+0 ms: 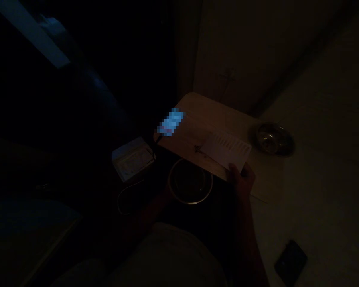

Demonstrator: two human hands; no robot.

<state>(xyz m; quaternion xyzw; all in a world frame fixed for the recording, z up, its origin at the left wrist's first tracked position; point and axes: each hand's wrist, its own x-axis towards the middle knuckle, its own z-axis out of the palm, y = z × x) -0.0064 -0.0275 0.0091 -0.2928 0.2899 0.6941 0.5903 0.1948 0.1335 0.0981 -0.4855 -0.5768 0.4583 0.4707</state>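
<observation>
The scene is very dark. My right hand [241,180] is closed on the near corner of a pale flat packet or card [225,152], which lies across the near edge of a small wooden table [203,115]. A lit phone screen [171,122] glows blue at the table's left end. Just below the table edge sits a round metal bowl [190,184]. My left hand [164,196] is barely visible at the bowl's left rim, and its fingers are lost in the dark.
A shallow metal dish [274,139] rests on the floor right of the table. A white box [132,158] and a thin cable [124,198] lie to the left. A dark phone-like slab [290,263] lies on the floor at lower right. Pale walls stand behind.
</observation>
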